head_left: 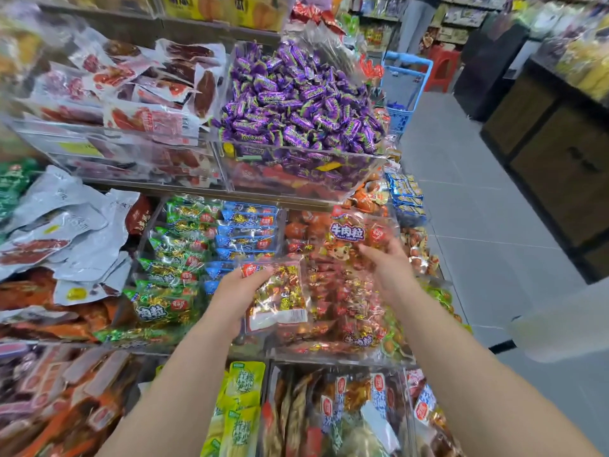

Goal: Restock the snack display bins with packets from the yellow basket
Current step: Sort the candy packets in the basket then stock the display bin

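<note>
My left hand grips a clear bag of red and gold wrapped candies by its left edge, just above a clear display bin on the middle shelf. My right hand reaches into the same bin, its fingers on a large red beef-cube bag that leans at the back. More red bags lie piled in this bin. The yellow basket is not in view.
Left of this bin lie green packets and blue packets. Above it, a bin is heaped with purple candies. Green and brown packets fill the lower shelf. A blue cart stands in the grey-tiled aisle on the right.
</note>
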`<action>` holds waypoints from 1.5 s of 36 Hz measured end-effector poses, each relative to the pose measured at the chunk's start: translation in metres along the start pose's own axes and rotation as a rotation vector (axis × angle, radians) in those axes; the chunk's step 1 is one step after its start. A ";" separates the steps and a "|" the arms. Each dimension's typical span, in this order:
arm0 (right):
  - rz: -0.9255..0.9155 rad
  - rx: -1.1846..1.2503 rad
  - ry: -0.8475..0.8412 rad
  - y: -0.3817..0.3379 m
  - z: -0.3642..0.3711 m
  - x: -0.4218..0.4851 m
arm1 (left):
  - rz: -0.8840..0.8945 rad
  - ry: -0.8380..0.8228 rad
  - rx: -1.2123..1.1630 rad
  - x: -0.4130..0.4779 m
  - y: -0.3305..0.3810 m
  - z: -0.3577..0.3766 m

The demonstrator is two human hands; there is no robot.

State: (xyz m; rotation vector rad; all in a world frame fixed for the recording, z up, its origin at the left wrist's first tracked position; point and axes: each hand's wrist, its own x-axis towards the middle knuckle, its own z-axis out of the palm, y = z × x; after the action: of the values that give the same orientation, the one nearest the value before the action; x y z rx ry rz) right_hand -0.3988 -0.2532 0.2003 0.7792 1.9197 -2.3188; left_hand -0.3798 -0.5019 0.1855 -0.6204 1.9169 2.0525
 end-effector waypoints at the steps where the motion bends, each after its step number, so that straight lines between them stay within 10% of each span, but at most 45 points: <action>1: -0.018 -0.068 0.010 0.001 0.005 0.009 | 0.004 0.004 0.013 0.004 -0.002 0.001; 10: -0.052 -0.377 -0.172 0.009 0.049 0.080 | -0.130 -0.012 0.076 0.016 -0.009 0.000; 19: -0.148 -0.361 0.245 0.046 0.059 0.095 | -0.156 -0.021 0.027 0.022 -0.014 -0.001; 36: -0.181 -0.787 0.088 0.046 0.048 0.106 | -0.152 -0.070 -0.031 0.023 -0.015 -0.001; 54: -0.160 -0.545 0.159 0.048 0.027 0.060 | -0.175 -0.037 -0.004 0.017 -0.006 0.002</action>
State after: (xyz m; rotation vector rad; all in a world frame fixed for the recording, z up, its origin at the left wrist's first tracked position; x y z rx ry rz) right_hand -0.4444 -0.2725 0.1356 0.7820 2.5909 -1.6900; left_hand -0.3916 -0.5013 0.1721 -0.7186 1.7705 1.9463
